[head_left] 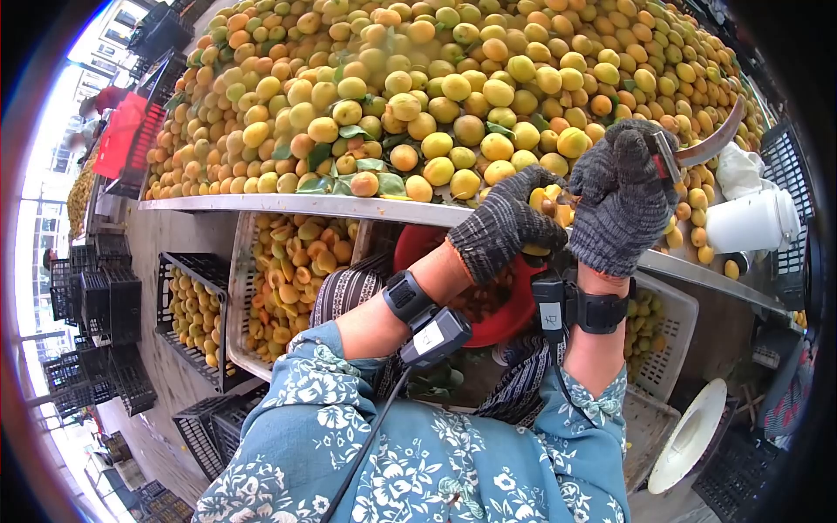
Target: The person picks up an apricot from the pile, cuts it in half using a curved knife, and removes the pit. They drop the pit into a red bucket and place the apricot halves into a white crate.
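Both hands wear dark grey knit gloves. My left hand (506, 228) is curled round a yellow apricot that looks cut open, held over the table's metal edge (314, 206). Close on its right, my right hand (621, 196) is closed round the handle of a curved knife (717, 138), whose blade points up and to the right. A great heap of yellow and orange apricots (436, 87) lies on the table in front of both hands, with green leaves among them. Below my hands is a red basin (501, 324) with dark pieces inside, partly hidden by my wrists.
Left of my legs, a pale crate holds halved apricots (292, 279), beside a black crate (218, 370) of apricots. A white bucket (751, 224) lies at the right, near a black crate (787, 187). Lower right are another pale crate (684, 336) and a whitish round lid (689, 436).
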